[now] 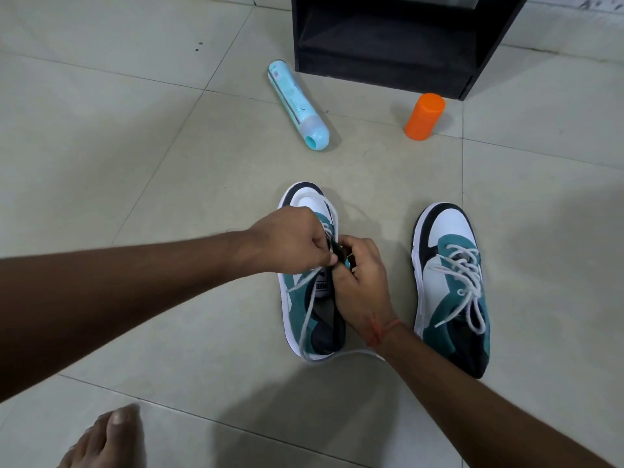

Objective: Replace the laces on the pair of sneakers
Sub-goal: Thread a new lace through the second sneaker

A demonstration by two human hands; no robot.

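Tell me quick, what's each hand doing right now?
Left hand: closed, pinching the white lace of the left sneaker.
Right hand: closed, gripping that sneaker's tongue area.

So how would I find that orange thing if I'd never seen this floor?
Start at the black shelf unit at the top. Just in front of its right corner, an orange cap stands upright on the tiles. The blue can to its left lies on its side and is longer.
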